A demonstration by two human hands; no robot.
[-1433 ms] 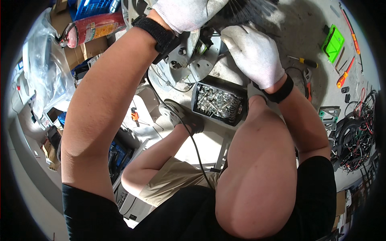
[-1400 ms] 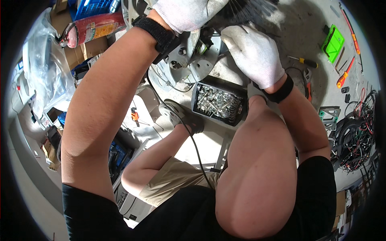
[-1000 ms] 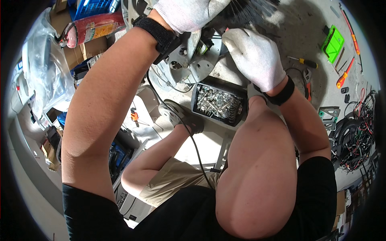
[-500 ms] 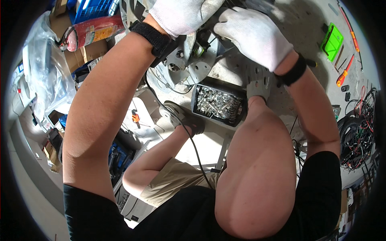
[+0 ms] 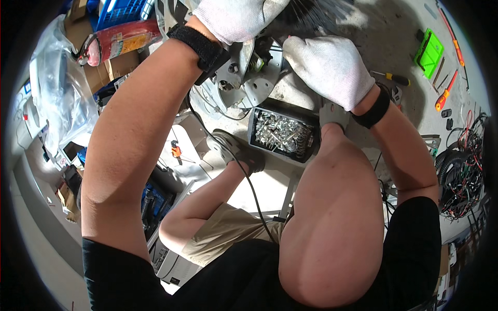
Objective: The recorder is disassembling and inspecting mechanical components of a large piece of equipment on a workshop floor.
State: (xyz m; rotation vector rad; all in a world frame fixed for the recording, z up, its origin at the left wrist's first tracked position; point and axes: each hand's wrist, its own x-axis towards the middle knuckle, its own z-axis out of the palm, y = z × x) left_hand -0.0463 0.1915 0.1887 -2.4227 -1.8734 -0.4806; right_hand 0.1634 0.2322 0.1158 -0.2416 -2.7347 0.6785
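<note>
Metal assembly (image 5: 258, 91), grey, with holed plates, sits at upper centre, just below the left hand (image 5: 238, 19) and left of the right hand (image 5: 329, 68); both hands wear white gloves, two in all. Left grip: fingers partly cut off by the upper edge, cannot tell whether it holds anything. Right grip: fingers curled in, a small red tip (image 5: 289, 37) showing at the fingertips; cannot tell what, if anything, is held. Containers: one black bin (image 5: 290, 111) between the feet, heaped with silver hardware (image 5: 280, 136), screw-like pieces too many to count, a few coil-like ones at its right end. One blue crate (image 5: 122, 14) at upper left, contents not legible. One clear plastic bag (image 5: 62, 96) near it, something pale inside. One bright green tray (image 5: 430, 53) on the floor (image 5: 415, 116) at right. Counts beside it: two red-and-orange-handled tools (image 5: 445, 96), one yellow-and-black-handled screwdriver (image 5: 398, 79), two small black pieces (image 5: 447, 117). One wire tangle (image 5: 461, 181), strands uncountable. One red cylinder (image 5: 122, 44) below the crate. Wristbands (image 5: 193, 45): two, black, one per wrist.
</note>
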